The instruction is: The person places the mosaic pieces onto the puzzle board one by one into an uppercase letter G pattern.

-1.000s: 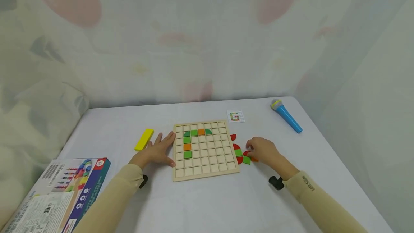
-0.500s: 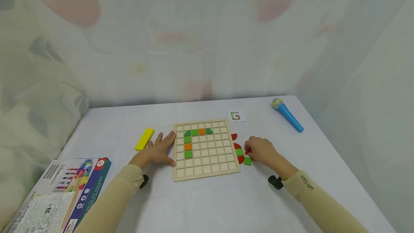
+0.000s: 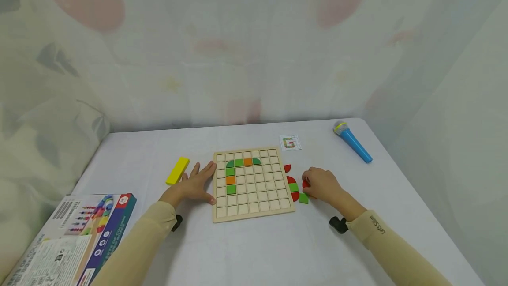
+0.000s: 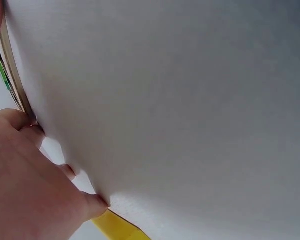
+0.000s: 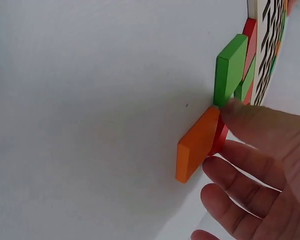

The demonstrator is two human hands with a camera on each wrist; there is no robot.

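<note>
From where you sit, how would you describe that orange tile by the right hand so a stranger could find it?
Start at the wooden grid board in the middle of the white table and look just off its right edge, where a few loose tiles lie. The right hand covers part of that cluster, and the orange tile lies flat under its fingers. It is the only orange loose piece; its neighbours are green and red.

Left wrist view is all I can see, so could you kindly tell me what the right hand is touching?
Observer: The right hand has its thumb where an orange tile meets a red piece, right of the wooden grid board.
Operator: Is anything on the board?
Observer: Yes, green pieces and orange pieces form a hook near its top left.
Operator: Is there a pattern to follow?
Observer: A card showing a G lies behind the board.
</note>
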